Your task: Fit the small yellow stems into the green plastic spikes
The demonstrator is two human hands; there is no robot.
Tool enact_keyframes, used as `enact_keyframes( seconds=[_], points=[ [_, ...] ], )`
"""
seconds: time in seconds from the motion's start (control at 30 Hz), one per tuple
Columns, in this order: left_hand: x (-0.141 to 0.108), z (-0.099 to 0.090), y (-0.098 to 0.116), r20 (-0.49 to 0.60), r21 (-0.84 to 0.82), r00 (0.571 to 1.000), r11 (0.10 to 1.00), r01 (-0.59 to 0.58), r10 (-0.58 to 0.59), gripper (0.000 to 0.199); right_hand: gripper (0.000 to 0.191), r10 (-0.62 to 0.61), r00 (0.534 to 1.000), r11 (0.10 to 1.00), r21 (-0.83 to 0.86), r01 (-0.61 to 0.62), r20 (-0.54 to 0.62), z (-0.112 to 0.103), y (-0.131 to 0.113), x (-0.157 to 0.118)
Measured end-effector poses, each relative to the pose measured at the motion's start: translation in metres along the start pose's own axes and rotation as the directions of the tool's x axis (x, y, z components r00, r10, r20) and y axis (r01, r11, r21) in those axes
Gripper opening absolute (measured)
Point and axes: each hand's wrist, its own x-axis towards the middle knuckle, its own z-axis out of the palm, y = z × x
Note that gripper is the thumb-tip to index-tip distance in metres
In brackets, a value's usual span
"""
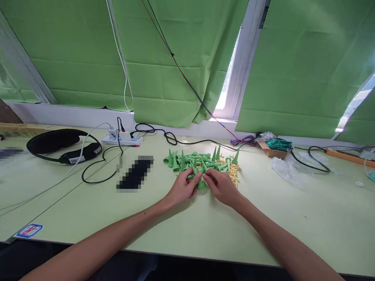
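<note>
Several green cone-shaped pieces (pixel 182 160) lie and stand in a pile on the pale table (pixel 175 230). Small yellow pieces (pixel 234 171) are heaped at the pile's right side. At the near edge of the pile, my left hand (pixel 185 185) has its fingers closed round a green cone (pixel 194 168) that points up and to the left. My right hand (pixel 221 185) is just to the right, thumb and fingertips pinched together close to the cone. Whatever sits between the right fingertips is too small to make out.
Black headphones (pixel 79 154), a power strip (pixel 125 137) and cables are at the left, beside a blurred dark object (pixel 135 173). A small cardboard box (pixel 272 150) and clear plastic bags (pixel 285 169) lie at the right. Green curtains (pixel 175 89) hang behind.
</note>
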Motion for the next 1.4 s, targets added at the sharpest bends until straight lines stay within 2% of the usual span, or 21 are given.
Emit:
enact_keyframes(
  seconds=[0.63, 1.4],
  points=[
    [-0.0013, -0.0009, 0.0042, -0.064, 0.049, 0.995, 0.996, -0.07, 0.073, 0.033, 0.033, 0.08, 0.995, 0.997, -0.028, -0.079, 0.051, 0.0014, -0.0001, 0.0005],
    [-0.0061, 0.0001, 0.005, -0.025, 0.266, 0.986, 0.952, -0.153, 0.166, 0.026, 0.036, 0.091, 0.99, 0.994, -0.074, -0.083, 0.111, 0.0038, 0.0027, -0.0005]
  ],
)
